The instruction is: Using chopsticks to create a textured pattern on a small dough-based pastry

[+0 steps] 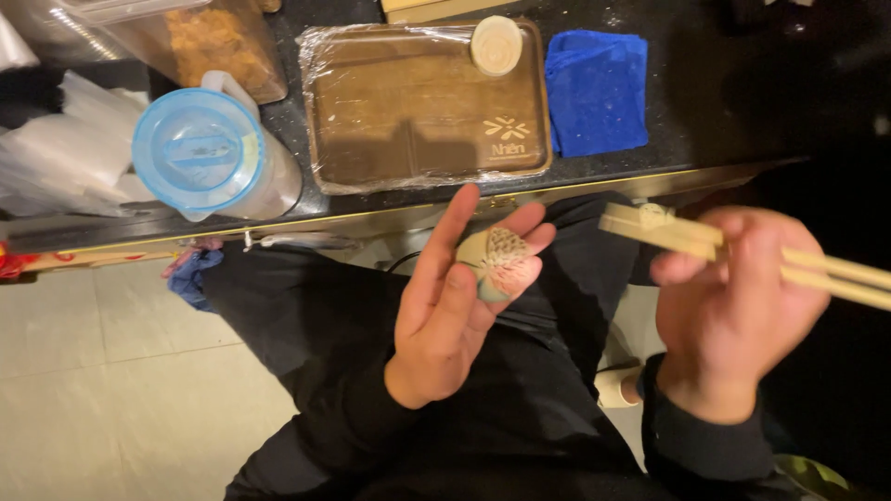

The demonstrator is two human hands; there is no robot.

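Chopsticks [742,250] gripped in right hand [733,311], long axis near-level, tips leftward toward wide-open left hand [459,297].

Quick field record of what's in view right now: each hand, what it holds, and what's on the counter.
left hand: open, palm up, a small pale patterned piece resting on the fingers
right hand: closed around wooden chopsticks, tips pointing left toward the piece
tips to piece: apart, not touching
counter: dark top, edge just above the hands
tray: brown, wrapped in clear film
round lid: cream, on the tray's far right corner
cloth: blue, right of the tray
jug: clear, blue lid, left of the tray
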